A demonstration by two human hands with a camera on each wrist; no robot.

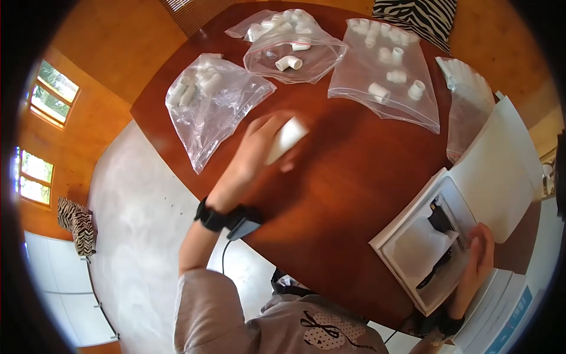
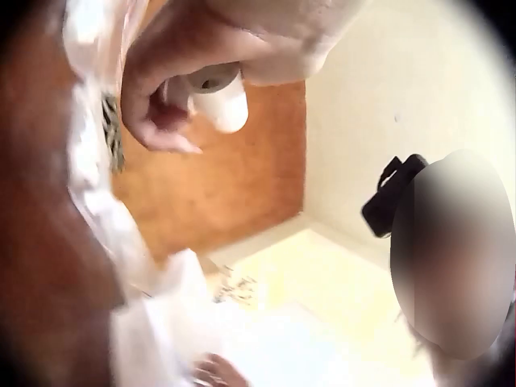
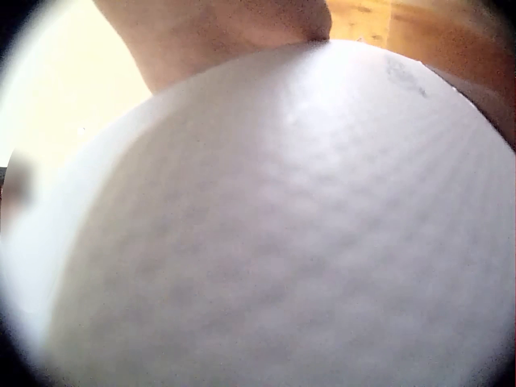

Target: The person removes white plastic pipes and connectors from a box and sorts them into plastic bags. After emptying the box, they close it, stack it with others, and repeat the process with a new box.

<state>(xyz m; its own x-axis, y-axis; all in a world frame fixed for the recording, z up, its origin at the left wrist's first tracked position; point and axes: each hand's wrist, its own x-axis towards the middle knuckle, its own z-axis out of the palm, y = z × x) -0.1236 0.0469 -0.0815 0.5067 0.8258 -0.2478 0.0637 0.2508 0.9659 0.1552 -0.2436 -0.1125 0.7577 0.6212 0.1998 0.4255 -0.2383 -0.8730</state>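
My left hand (image 1: pixel 256 147) is over the left-middle part of the table, its fingers curled round a short white tubular piece (image 1: pixel 290 137), blurred in the head view. In the left wrist view the same hand (image 2: pixel 193 48) holds the white piece (image 2: pixel 222 101), whose round end shows. At the lower right, my right hand (image 1: pixel 480 256) rests at the right edge of an open white box (image 1: pixel 394 227) with relaxed fingers. Black items (image 1: pixel 441 218) lie inside the box. A large white surface (image 3: pixel 282 218) covers most of the right wrist view, with part of the hand (image 3: pixel 234 32) above it.
Clear plastic bags with white pipe fittings lie along the far side of the wooden table (image 1: pixel 354 171): a left bag (image 1: pixel 212 121), a middle bag (image 1: pixel 318 68), a right bag (image 1: pixel 354 82). Another bag (image 1: pixel 463 124) lies far right. A small dark device (image 1: pixel 243 227) sits at the near edge.
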